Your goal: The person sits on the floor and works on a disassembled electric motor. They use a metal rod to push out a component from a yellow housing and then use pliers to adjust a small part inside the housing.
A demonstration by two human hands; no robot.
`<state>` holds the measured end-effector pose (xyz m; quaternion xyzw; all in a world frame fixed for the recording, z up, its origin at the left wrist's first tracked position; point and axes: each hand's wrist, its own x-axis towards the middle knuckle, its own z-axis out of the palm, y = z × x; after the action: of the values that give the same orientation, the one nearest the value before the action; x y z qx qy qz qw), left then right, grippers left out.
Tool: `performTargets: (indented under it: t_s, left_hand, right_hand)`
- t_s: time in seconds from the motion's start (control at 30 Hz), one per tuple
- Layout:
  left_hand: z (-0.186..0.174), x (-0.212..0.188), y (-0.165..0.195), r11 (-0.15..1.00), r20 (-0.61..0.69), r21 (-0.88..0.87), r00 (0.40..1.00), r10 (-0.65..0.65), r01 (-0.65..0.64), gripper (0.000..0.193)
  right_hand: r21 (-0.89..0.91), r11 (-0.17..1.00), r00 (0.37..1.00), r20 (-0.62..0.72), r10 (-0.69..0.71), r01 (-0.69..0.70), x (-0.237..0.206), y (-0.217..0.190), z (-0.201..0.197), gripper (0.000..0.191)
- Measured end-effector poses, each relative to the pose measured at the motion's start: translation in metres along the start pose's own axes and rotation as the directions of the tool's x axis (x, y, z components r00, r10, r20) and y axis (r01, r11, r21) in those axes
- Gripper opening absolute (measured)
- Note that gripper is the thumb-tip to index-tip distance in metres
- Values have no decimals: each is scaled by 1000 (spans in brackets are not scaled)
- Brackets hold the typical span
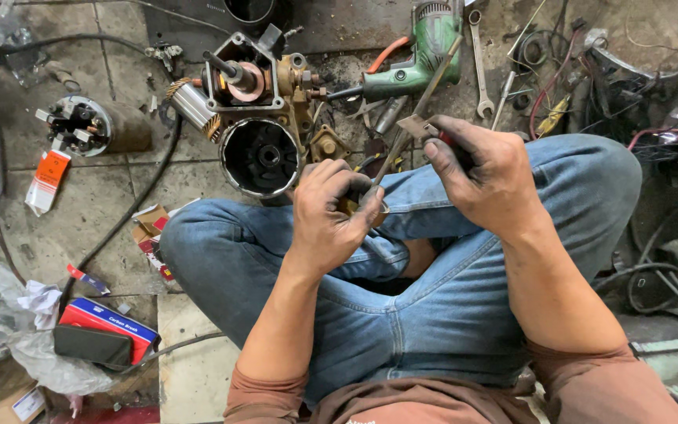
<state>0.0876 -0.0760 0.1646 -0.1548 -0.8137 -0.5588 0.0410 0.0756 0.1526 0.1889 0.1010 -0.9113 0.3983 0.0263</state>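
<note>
Small brass-coloured part [348, 206], pinched in the left hand's [331, 220] curled fingers at frame centre over the jeans, lies lower left of the right hand [484, 177], which grips a red-handled tool [402, 145] slanting down toward it.

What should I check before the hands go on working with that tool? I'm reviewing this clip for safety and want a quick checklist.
1. Left hand closed on a small part: ok, though the part itself is mostly hidden.
2. Right hand gripping the tool by its handle: ok.
3. Tool tip meeting the part: cannot tell, fingers cover it.
4. Work steadied over the lap, above the jeans: ok.
5. Floor ahead free of clutter: not ok; the drill, wrench, motor housing and loose wires lie close by.
6. Hands gloved: not ok, both are bare and grimy.
</note>
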Motion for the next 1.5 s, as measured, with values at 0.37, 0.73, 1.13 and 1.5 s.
performTargets:
  t_s: [0.37,0.73,1.13,1.5]
  left_hand:
    - [-2,1,2,1000,9,-8,1000,4,-4,13]
    - [-13,-1,-2,1000,-7,3,1000,-5,5,15]
    - [-12,0,2,1000,-5,-10,1000,-8,8,14]
    - [-12,0,-4,993,-33,-37,993,-112,110,12]
  right_hand:
    - [10,998,998,-16,-58,58,-2,6,0,27]
    - [14,1000,1000,-14,-8,8,0,2,8,25]
    - [57,998,999,22,25,-27,-3,-1,10,23]
    - [-141,968,978,64,-200,208,-3,-30,20,40]
